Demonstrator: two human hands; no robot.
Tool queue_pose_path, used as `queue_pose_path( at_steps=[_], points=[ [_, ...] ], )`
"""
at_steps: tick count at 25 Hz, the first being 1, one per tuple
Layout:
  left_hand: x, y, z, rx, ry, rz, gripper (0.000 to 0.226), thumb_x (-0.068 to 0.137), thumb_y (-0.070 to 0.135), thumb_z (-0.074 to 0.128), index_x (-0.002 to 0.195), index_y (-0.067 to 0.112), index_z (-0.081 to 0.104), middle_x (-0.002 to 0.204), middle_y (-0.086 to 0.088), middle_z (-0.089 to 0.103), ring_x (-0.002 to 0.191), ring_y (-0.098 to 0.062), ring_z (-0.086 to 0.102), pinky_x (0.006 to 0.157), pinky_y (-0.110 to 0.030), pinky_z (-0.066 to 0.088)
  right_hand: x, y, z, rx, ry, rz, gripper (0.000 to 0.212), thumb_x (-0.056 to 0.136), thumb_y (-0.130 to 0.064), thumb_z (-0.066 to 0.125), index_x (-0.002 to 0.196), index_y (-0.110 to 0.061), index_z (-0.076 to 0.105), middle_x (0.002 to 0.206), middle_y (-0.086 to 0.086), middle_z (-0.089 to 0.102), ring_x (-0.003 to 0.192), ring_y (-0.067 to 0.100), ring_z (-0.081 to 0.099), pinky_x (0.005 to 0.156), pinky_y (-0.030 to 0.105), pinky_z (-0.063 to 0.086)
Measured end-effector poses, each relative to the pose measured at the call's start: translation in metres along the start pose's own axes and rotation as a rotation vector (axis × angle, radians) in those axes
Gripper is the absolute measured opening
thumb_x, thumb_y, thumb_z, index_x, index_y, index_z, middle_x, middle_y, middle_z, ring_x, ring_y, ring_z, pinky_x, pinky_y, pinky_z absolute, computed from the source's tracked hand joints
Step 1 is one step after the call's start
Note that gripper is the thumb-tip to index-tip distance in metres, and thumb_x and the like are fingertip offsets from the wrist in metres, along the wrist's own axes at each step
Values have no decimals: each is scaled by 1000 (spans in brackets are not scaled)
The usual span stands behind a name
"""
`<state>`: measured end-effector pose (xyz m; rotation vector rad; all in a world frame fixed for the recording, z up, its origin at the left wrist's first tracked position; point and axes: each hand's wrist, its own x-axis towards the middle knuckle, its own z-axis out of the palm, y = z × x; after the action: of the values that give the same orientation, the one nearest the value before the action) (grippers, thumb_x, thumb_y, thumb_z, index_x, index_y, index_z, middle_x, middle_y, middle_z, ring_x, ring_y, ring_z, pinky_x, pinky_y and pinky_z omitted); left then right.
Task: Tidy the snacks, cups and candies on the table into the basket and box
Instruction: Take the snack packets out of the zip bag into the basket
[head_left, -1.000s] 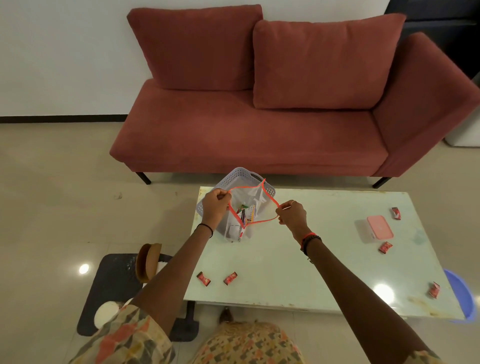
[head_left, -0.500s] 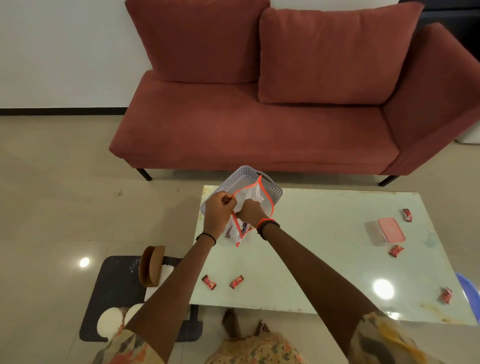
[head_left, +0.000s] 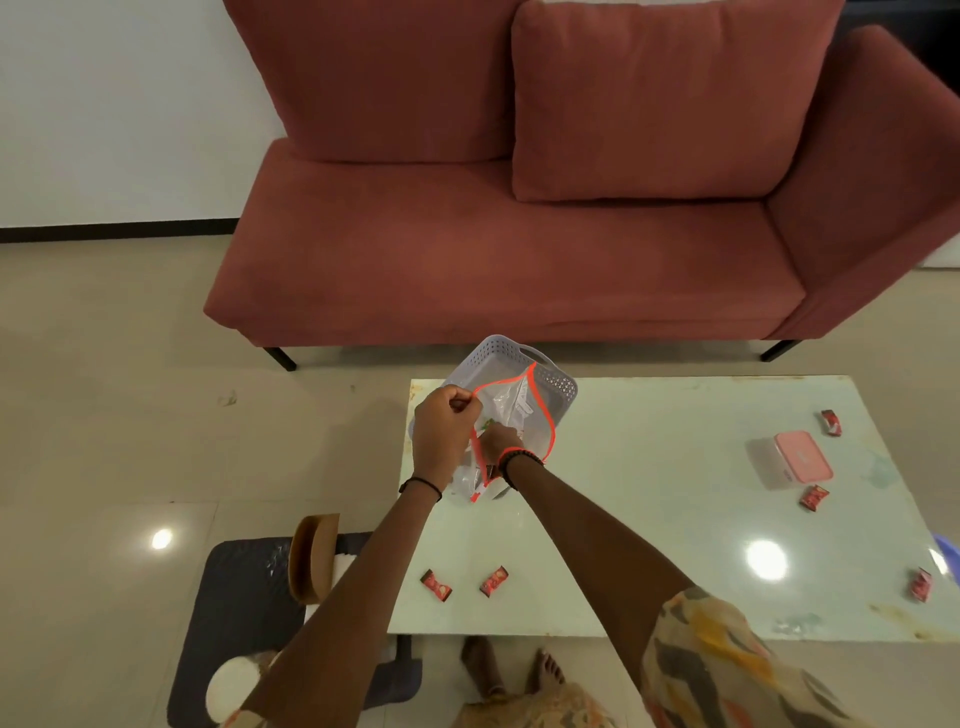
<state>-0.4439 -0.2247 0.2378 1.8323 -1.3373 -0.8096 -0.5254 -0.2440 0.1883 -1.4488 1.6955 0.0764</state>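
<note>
A clear zip bag (head_left: 511, 402) with an orange rim is held open over the table's far left corner, in front of the grey perforated basket (head_left: 556, 384). My left hand (head_left: 444, 431) pinches the bag's rim at its left side. My right hand (head_left: 496, 441) is reaching down inside the bag, its fingers hidden among the snack packets there. Red wrapped candies lie on the pale table (head_left: 649, 519): two near the front left (head_left: 435, 584) (head_left: 493, 580) and three at the right (head_left: 831, 422) (head_left: 813, 498) (head_left: 920, 584). A clear box with a pink lid (head_left: 795, 460) stands at the right.
A red sofa (head_left: 519, 249) stands behind the table. On the floor to the left lies a dark mat (head_left: 234, 597) with a brown paper holder (head_left: 311, 556) and white discs. My bare feet show under the table's front edge.
My right hand let go of the bag's right rim, came across to the left and went down inside the bag. The left hand keeps its hold on the rim.
</note>
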Motion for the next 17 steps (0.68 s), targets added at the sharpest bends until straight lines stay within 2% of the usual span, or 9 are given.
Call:
queue_pose_path(
  at_steps=[2, 3, 5, 7, 8, 10, 13, 15, 17],
  points=[
    [13, -2, -6, -17, 6, -8, 9, 82, 15, 61, 78, 10, 68, 70, 3, 64, 61, -7, 57, 59, -15, 44, 6, -9, 3, -12, 26, -11, 38, 101, -29, 33, 108, -2, 60, 115, 21, 63, 115, 33, 59, 96, 36, 44],
    [20, -3, -10, -29, 12, -13, 9, 81, 15, 61, 77, 11, 67, 70, 4, 64, 61, -8, 58, 60, -18, 47, 9, -15, 2, -28, 42, -19, 37, 102, -28, 32, 110, -3, 58, 116, 21, 60, 118, 32, 57, 98, 35, 43],
    [38, -9, -20, -76, 27, -36, 8, 80, 15, 62, 77, 9, 67, 69, 1, 65, 62, -15, 61, 63, -28, 53, 16, -30, -4, -51, 92, -30, 41, 101, -18, 34, 135, 5, 39, 134, 24, 50, 126, 32, 50, 103, 34, 40],
    [55, -11, -29, -142, 29, -61, 7, 80, 14, 62, 78, 9, 66, 67, -2, 64, 62, -20, 63, 60, -31, 58, 22, -44, -17, -51, 139, -33, 53, 97, -5, 37, 142, 17, 18, 140, 27, 43, 126, 33, 51, 100, 33, 41],
    [63, -11, -33, -171, 27, -68, 6, 80, 13, 62, 77, 9, 65, 67, -2, 63, 62, -20, 64, 57, -30, 59, 25, -49, -25, -79, 179, -64, 55, 96, -2, 38, 142, 17, 16, 142, 28, 40, 124, 34, 52, 99, 34, 42],
    [79, -9, -37, -197, 19, -67, 5, 81, 12, 62, 77, 9, 64, 67, -2, 62, 62, -21, 64, 52, -26, 59, 29, -61, -41, -149, 256, -127, 53, 94, -1, 40, 142, 13, 23, 144, 28, 36, 123, 34, 53, 99, 36, 44],
    [98, -7, -39, -180, 19, -35, 7, 82, 10, 61, 77, 6, 65, 64, -3, 61, 60, -23, 64, 48, -24, 57, 33, -74, -67, -145, 351, -163, 44, 88, 0, 51, 129, 9, 41, 133, 23, 49, 119, 35, 55, 94, 38, 48],
    [111, -8, -40, -168, 23, -30, 8, 81, 10, 61, 78, 3, 65, 63, -6, 62, 61, -27, 64, 54, -34, 60, 36, -80, -85, -8, 379, -149, 32, 83, 1, 58, 114, 4, 50, 119, 21, 58, 108, 35, 60, 85, 38, 51],
    [125, -11, -42, -147, 39, -40, 12, 82, 11, 61, 81, 0, 66, 68, -11, 64, 66, -35, 67, 65, -46, 59, 37, -83, -104, 136, 388, -128, 25, 78, -1, 65, 98, -3, 51, 103, 17, 61, 90, 29, 60, 73, 33, 51]
  ],
)
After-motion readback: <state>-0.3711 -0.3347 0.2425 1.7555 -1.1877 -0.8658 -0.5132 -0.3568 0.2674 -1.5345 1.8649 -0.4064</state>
